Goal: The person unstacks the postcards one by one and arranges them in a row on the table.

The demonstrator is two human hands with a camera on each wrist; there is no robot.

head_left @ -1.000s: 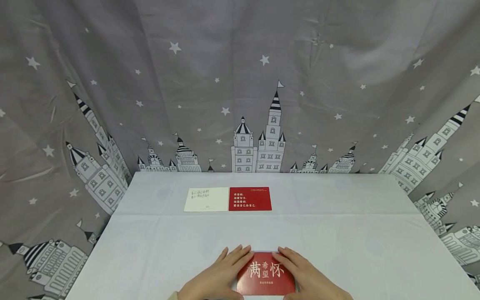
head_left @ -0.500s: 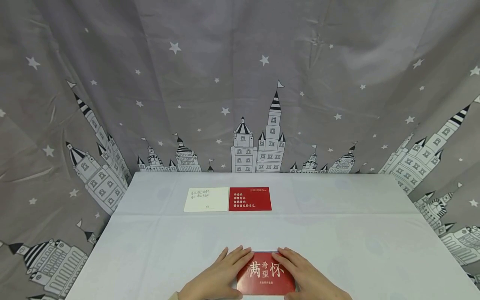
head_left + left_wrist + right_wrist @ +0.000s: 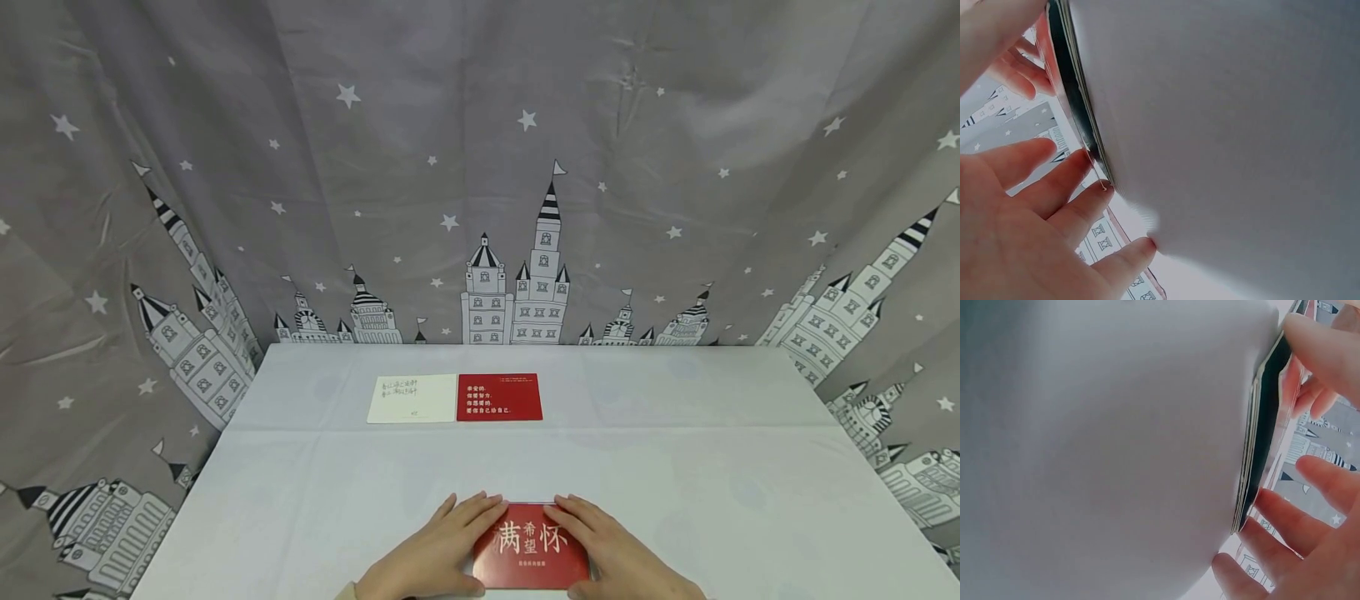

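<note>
A stack of postcards [image 3: 531,567] lies near the front of the white table, its top card red with white Chinese characters. My left hand [image 3: 438,550] rests along its left side, fingertips at the far left corner and thumb by the near left one. On the opposite side my right hand [image 3: 618,554] lies the same way, with fingertips over the far right corner. The left wrist view shows the spread fingers [image 3: 1079,206] touching the layered edge. Thin layers and a dark band show along the stack's edge [image 3: 1266,419] in the right wrist view.
Farther back on the white table [image 3: 675,467], a cream card [image 3: 412,400] with handwriting-like print lies edge to edge with a red card [image 3: 499,397] bearing white text. A grey curtain [image 3: 637,208] printed with castles and stars hangs behind and around the table.
</note>
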